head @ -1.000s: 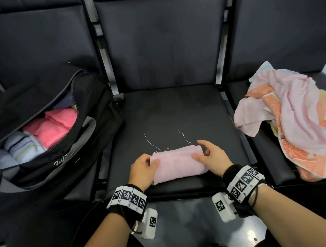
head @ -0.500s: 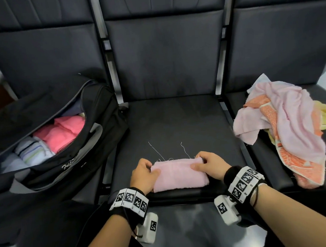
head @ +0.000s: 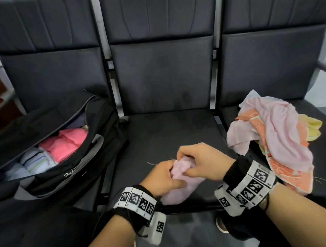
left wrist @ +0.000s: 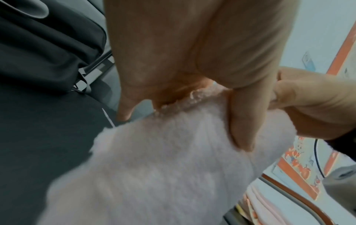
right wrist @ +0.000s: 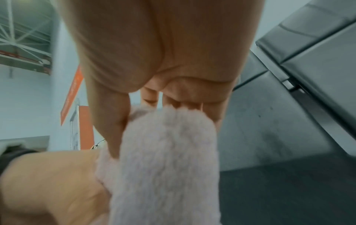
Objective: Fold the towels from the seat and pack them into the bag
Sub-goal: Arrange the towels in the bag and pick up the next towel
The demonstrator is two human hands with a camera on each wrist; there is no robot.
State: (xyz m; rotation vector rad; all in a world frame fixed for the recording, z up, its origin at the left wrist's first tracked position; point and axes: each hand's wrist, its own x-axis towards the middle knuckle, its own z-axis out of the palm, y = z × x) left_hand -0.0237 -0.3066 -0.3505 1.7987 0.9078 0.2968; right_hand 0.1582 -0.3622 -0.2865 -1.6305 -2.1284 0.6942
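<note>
A folded pale pink towel (head: pixel 180 188) hangs lifted above the front of the middle seat (head: pixel 170 134). Both hands grip its upper end: my left hand (head: pixel 162 177) from the left, my right hand (head: pixel 198 162) from above and the right. In the left wrist view my thumb and fingers pinch the towel (left wrist: pixel 163 159) at its edge. The right wrist view shows my fingers curled over the top of the towel (right wrist: pixel 167 159). A black bag (head: pixel 51 180) stands unzipped on the left seat with folded pink and striped towels (head: pixel 62 146) inside.
A loose heap of pink, orange and yellow towels (head: pixel 276 137) lies on the right seat. Seat backs rise behind all three seats. Metal arm rails separate the seats. Loose threads trail from the held towel.
The towel lay flat on the seat's front with a hand at each end. Now both hands have come together at one end and lifted it off the seat.
</note>
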